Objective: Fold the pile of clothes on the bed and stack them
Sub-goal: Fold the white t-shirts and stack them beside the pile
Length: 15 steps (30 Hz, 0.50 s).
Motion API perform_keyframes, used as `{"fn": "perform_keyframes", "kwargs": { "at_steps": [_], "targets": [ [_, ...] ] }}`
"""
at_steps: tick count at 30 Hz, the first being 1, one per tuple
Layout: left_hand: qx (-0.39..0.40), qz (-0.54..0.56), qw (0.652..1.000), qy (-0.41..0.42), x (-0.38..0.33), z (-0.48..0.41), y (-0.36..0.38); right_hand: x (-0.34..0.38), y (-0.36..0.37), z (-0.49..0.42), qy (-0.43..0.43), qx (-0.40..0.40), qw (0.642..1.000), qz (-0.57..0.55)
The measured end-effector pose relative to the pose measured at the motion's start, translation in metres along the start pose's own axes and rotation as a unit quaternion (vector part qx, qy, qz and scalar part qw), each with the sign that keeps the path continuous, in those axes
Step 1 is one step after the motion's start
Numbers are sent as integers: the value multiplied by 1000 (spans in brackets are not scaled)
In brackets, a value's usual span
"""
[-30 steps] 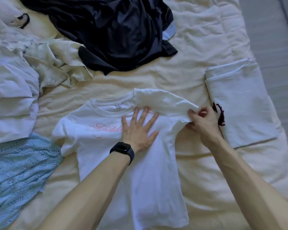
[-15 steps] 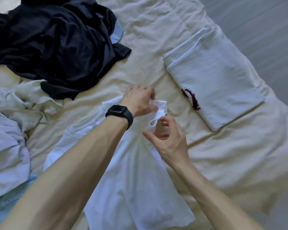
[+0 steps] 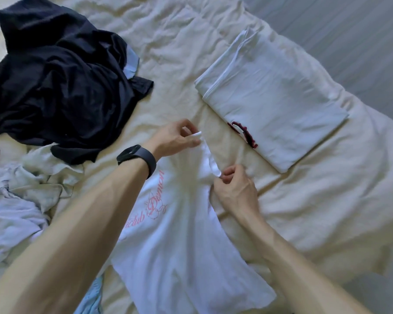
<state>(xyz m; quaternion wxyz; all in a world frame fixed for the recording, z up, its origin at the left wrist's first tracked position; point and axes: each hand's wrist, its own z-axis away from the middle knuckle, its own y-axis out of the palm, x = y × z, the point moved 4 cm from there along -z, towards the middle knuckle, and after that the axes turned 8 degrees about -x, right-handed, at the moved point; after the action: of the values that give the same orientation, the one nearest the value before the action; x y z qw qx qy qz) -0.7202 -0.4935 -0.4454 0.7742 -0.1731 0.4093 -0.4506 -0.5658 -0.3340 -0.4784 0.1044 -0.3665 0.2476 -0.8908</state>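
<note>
Spread flat on the bed (image 3: 327,200) with its cream sheet, near the middle and low in the view: a white T-shirt (image 3: 175,241), front side up, with curly pink writing (image 3: 153,205) across the chest. Tugged toward one sleeve (image 3: 210,159), with creases fanning out from there over the cloth.

Left hand (image 3: 175,137) at the far end of the sleeve edge, fingers (image 3: 187,126) curled and pinching the white hem against the thumb. Black watch (image 3: 136,158) strapped on that wrist. Right hand (image 3: 234,191) at the near end of the same edge, fingers (image 3: 233,174) curled tight and pinching the hem too. Sleeve edge pulled into a short line between the two hands.

Just to the right of the hands, close but not touching: a folded white garment (image 3: 272,109), flat and neat on the sheet, with a dark red print (image 3: 245,134) showing at its near edge.

On the far left of the bed: a big crumpled heap of dark navy clothes (image 3: 61,82), with a pale blue patch (image 3: 131,64) peeking out at its right side. Under the near edge of that heap: a crumpled cream-green garment (image 3: 45,177). Nearer and further left: more crumpled white clothes (image 3: 9,223). Down low, partly hidden by the left arm and the T-shirt: a light blue garment (image 3: 89,298).

Past the bed, in the top right corner: grey floor (image 3: 349,30).
</note>
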Motion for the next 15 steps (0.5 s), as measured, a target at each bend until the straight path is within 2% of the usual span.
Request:
{"fn": "perform_keyframes", "kwargs": {
  "at_steps": [4, 6, 8, 10, 12, 15],
  "targets": [
    [59, -70, 996, 9, -12, -7, 2, 10, 12, 6, 2, 24, 999, -40],
    [48, -97, 994, 28, -17, -5, -1, 10, 14, 2, 24, 25, 996, -80],
    [6, -71, 996, 53, -19, 2, -7, 13, 11, 2, 7, -18, 995, -96],
    [-59, -34, 994, 88, -16, 21, -17, 17, 8, 12, -60, -81, 988, -118],
    [-140, -13, 982, 129, -4, 53, -26, 26, 11, 35, -175, -124, 968, -131],
    [-245, 15, 961, 128, 36, 116, -32, 28, 27, 81, -302, -124, 942, -76]
  ]
}}
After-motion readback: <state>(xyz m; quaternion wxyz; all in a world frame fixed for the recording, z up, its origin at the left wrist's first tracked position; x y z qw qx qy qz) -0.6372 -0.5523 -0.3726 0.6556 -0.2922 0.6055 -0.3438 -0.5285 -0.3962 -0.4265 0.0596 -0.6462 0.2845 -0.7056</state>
